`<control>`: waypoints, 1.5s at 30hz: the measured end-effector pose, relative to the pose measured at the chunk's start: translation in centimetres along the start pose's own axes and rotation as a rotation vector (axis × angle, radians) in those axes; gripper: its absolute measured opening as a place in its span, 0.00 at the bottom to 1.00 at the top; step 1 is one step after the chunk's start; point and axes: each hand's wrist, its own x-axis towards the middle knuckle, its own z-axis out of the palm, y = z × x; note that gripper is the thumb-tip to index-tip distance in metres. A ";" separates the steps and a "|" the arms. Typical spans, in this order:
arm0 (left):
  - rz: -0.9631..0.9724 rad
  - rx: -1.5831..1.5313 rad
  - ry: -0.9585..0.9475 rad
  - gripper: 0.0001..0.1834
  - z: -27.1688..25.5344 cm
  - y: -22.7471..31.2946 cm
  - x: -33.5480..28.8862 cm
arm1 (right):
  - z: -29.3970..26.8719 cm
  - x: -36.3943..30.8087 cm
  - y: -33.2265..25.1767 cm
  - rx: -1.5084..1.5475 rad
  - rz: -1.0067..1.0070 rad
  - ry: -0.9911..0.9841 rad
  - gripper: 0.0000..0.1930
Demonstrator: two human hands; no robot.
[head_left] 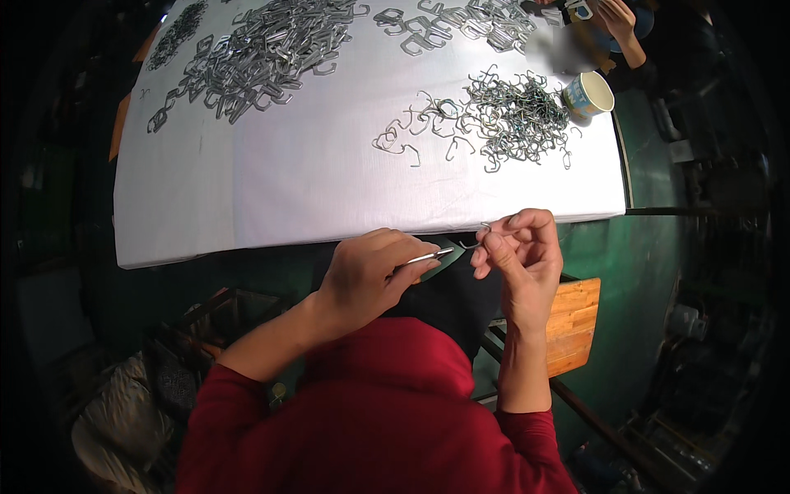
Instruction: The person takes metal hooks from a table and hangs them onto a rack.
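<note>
My left hand is closed on a slim silver carabiner frame, pinched between thumb and fingers, with its end pointing right. Just to the right, my right hand pinches a thin bent wire gate between thumb and fingertips. The two parts are close together but look apart. Both hands are at the near edge of the white-covered table. Fingers hide much of each part. Beyond my right hand lies a tangled heap of similar wire gates.
Silver carabiner frames form a large heap at the far left, with another heap at the back. Tiny dark parts lie far left. A paper cup lies tilted by the wires. Another person's hand is back right; a wooden seat is nearby.
</note>
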 end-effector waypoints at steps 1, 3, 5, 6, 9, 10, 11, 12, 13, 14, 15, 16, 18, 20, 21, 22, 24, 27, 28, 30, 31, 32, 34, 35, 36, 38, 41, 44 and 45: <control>0.026 0.006 0.011 0.07 0.1 0.1 0.1 | 0.5 -1.5 -0.2 -0.004 -0.049 0.041 0.11; 0.028 0.013 0.008 0.08 0.3 0.1 0.0 | 1.3 -3.1 0.4 0.023 -0.105 0.101 0.11; 0.055 0.023 0.024 0.08 0.4 0.3 0.2 | 1.5 -3.3 1.5 -0.015 -0.164 0.124 0.11; 0.055 0.028 0.025 0.08 0.5 0.3 0.1 | 1.9 -3.3 1.7 -0.011 -0.165 0.121 0.11; 0.085 0.048 0.022 0.09 0.8 -0.2 0.0 | 2.9 -3.2 2.4 -0.026 -0.290 0.153 0.11; 0.144 -0.017 0.003 0.10 0.8 -0.2 0.1 | 2.8 -3.5 2.6 -0.034 -0.383 0.171 0.12; 0.200 -0.082 -0.016 0.11 0.4 -0.3 0.1 | 2.7 -3.9 2.8 -0.041 -0.473 0.191 0.13; 0.259 -0.123 -0.100 0.13 -0.5 -0.7 0.5 | 2.5 -4.3 2.9 -0.064 -0.513 0.193 0.13; 0.259 -0.104 -0.088 0.13 -1.5 -1.8 1.1 | 2.4 -4.5 3.0 -0.097 -0.561 0.220 0.13; 0.275 -0.006 -0.014 0.13 -2.6 -3.7 2.1 | 2.2 -4.6 3.0 -0.109 -0.585 0.227 0.13; 0.294 0.089 0.058 0.13 -3.7 -5.9 3.2 | 2.1 -4.7 3.1 -0.125 -0.612 0.239 0.13; 0.220 0.225 0.150 0.13 -4.6 -8.6 4.5 | 2.0 -4.7 3.2 -0.141 -0.621 0.239 0.13; 0.109 0.470 0.311 0.13 -6.8 -14.8 7.2 | 2.1 -4.9 3.2 -0.183 -0.628 0.235 0.13; 0.023 0.640 0.446 0.13 -8.7 -19.7 10.1 | 2.0 -4.8 3.2 -0.197 -0.642 0.234 0.13; -0.035 0.700 0.512 0.13 -9.2 -21.1 11.4 | 1.9 -4.9 3.2 -0.223 -0.639 0.246 0.13; -0.028 0.702 0.521 0.13 -9.9 -21.6 12.2 | 1.8 -5.0 3.1 -0.242 -0.631 0.246 0.13; -0.096 0.798 0.656 0.13 -10.9 -22.1 13.4 | 2.2 -5.1 2.9 -0.269 -0.621 0.281 0.14; -0.144 0.830 0.632 0.14 -11.6 -22.0 14.6 | 2.3 -5.1 2.9 -0.301 -0.598 0.321 0.15; -0.142 0.828 0.632 0.14 -11.9 -22.4 14.9 | 2.2 -5.1 2.9 -0.299 -0.595 0.302 0.15; -0.063 0.854 0.487 0.17 -12.6 -23.2 15.5 | 2.0 -5.1 3.0 -0.298 -0.590 0.285 0.14; -0.062 0.852 0.484 0.17 -12.5 -23.3 15.8 | 1.9 -5.0 3.1 -0.304 -0.601 0.283 0.14; 0.020 0.964 0.279 0.17 -12.4 -23.3 16.1 | 1.9 -5.0 3.1 -0.310 -0.611 0.281 0.14; 0.112 1.057 0.056 0.16 -12.4 -22.7 17.0 | 1.9 -4.9 3.1 -0.305 -0.610 0.265 0.14; 0.051 1.184 -0.040 0.15 -12.9 -22.4 17.3 | 2.0 -4.9 3.0 -0.299 -0.609 0.240 0.14; -0.008 1.308 -0.137 0.14 -13.4 -22.2 17.5 | 1.9 -5.0 3.2 -0.308 -0.606 0.252 0.14; 0.009 1.339 -0.118 0.12 -14.8 -22.4 17.2 | 1.8 -5.1 3.4 -0.242 -0.621 0.196 0.12; -0.030 1.107 0.040 0.10 -16.7 -20.2 16.7 | 1.4 -4.9 3.3 -0.252 -0.620 0.171 0.12; -0.129 0.853 0.081 0.10 -18.8 -21.4 15.5 | 1.5 -4.7 3.8 -0.230 -0.616 0.164 0.12; -0.171 0.847 -0.011 0.11 -18.8 -22.2 15.1 | 1.4 -4.6 3.9 -0.225 -0.613 0.142 0.13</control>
